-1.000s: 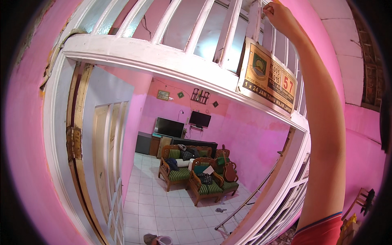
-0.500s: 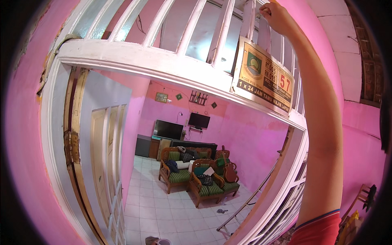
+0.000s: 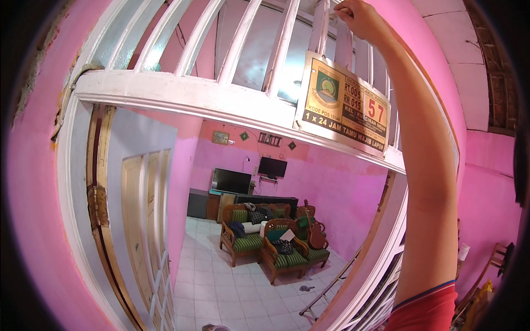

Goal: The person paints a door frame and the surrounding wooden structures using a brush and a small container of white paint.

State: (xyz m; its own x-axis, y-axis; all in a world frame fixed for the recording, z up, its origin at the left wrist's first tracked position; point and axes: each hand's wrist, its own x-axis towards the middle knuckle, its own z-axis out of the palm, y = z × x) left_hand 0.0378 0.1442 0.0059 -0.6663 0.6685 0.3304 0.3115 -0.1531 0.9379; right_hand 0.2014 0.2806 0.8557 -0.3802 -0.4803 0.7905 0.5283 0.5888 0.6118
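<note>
My right hand (image 3: pixel 361 19) is raised high at the top edge, beside the white upright slats (image 3: pixel 236 47) above a doorway. Its fingers are curled closed; whatever they may hold is too small or hidden to make out. Below the hand, a yellow and black printed house-number plate (image 3: pixel 345 107) with a green emblem hangs at a slight slant against the slats and the white crossbeam (image 3: pixel 193 99). A red sleeve (image 3: pixel 425 309) covers the upper part of my right arm. My left hand is out of sight.
On the left stands a swung-in door (image 3: pixel 135 165) with hinges. Through the doorway are carved chairs with green striped cushions (image 3: pixel 245 243), a guitar (image 3: pixel 316 237) and two dark screens (image 3: pixel 232 180) before pink walls. A metal frame (image 3: pixel 331 289) leans at right.
The view has shifted slightly, so the plate and slats sit further left and a little lower. My right hand stays raised by the slats, fingers still curled.
</note>
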